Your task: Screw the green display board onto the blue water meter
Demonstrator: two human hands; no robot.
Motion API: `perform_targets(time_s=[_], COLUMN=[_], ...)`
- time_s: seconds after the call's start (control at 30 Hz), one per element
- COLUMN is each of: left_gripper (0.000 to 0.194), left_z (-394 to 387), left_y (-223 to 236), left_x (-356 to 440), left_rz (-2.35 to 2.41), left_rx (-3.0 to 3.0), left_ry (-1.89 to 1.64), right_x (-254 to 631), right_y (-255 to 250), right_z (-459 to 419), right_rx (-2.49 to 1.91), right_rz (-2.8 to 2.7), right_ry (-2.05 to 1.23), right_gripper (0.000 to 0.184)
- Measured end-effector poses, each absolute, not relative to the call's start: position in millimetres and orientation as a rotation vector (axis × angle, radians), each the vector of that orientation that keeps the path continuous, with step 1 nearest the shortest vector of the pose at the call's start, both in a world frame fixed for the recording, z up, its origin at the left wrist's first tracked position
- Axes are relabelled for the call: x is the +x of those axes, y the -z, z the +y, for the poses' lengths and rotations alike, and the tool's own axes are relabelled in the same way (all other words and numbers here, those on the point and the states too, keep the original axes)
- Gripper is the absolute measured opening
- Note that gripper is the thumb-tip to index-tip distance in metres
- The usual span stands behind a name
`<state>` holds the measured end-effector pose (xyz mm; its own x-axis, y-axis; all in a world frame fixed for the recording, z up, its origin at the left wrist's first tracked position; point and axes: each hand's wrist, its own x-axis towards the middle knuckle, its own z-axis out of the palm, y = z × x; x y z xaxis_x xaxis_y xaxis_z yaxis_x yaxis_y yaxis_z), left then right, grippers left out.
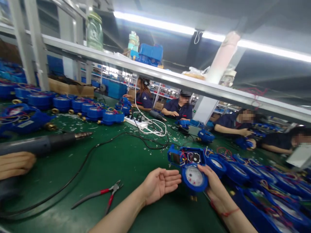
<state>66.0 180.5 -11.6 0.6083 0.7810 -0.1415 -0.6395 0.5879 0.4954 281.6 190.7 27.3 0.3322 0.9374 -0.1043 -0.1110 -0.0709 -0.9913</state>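
Got the blue water meter point(191, 171) clamped in my right hand point(215, 184), thumb curled over the dial's rim, wiring end tipped up and away from me. My left hand point(160, 184) is wide open, palm up and empty, fingertips just beside the meter. Red-handled pliers point(102, 194) lie nearby on the green mat point(126, 165).

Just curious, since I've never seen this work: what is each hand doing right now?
Left hand: open, palm up, empty.
Right hand: closed, holding a blue water meter.
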Motion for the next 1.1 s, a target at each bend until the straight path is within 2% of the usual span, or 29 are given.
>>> perform_targets(time_s=[0.13,0.3,0.4,0.53,0.7,0.77,0.9,1.0,1.1], left_gripper=[0.067,0.062,0.069,0.082,0.084,0.078,0.053,0.044,0.043], left_z=[181,180,182,188,196,201,210,212,204], left_y=[5,-4,-5,-2,4,6,9,8,5], left_x=[56,47,47,50,55,60,64,60,55], left_rz=[0.301,0.293,0.407,0.658,1.036,1.286,1.691,1.592,1.455], left_rx=[0.439,0.476,0.64,0.936,1.206,1.464,1.822,1.757,1.755], left_ry=[-0.79,-0.894,-0.998,-1.074,-1.108,-1.148,-1.148,-1.069,-1.017], right_x=[298,304,306,303,290,288,289,290,291], right_y=[-19,-10,-4,-2,-7,-6,2,6,7], right_z=[155,118,108,103,96,94,90,89,88], right_rx=[-1.337,-1.23,-1.143,-1.15,-1.134,-1.105,-1.041,-1.053,-1.046], right_rz=[-0.551,-0.309,-0.197,-0.21,-0.268,-0.3,-0.358,-0.339,-0.349], right_ry=[-1.284,-1.54,-1.683,-1.727,-1.751,-1.752,-1.73,-1.75,-1.761], right_gripper=[0.039,0.024,0.02,0.023,0.035,0.041,0.04,0.041,0.039])
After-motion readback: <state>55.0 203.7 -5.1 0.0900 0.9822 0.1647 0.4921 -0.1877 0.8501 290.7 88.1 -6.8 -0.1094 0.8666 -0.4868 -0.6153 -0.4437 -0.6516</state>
